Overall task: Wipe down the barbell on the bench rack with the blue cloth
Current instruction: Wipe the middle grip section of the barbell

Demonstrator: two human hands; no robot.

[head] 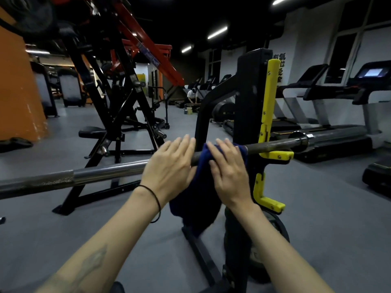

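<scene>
- Both hands are lying flat with straight fingers over the barbell [110, 173], neither one curling round anything.
- The right hand [227, 166] is pressing on the blue cloth [201, 187], its fingers spread across the fold that is draped over the bar.
- The left hand [169, 163] is resting on the bar just beside the cloth, its edge touching the fabric; a thin black band [156, 199] is circling that wrist.
- The cloth is hanging down from the bar between the two forearms, its lower end dangling in front of the rack's base.
- The barbell is sitting across the bench rack [251, 102], running from the lower left edge to the right, where it is resting on a yellow hook [277, 155] of the black upright.
- The bar's thick sleeve [330, 135] is sticking out beyond the upright on the right.
- A weight plate [275, 227] is leaning near the foot of the upright, partly hidden by the right forearm.
- Treadmills [338, 102] are standing along the right wall, and a black and red machine [118, 81] is rising on the left.
- A person [192, 96] is crouching far back on the grey floor [328, 208].
</scene>
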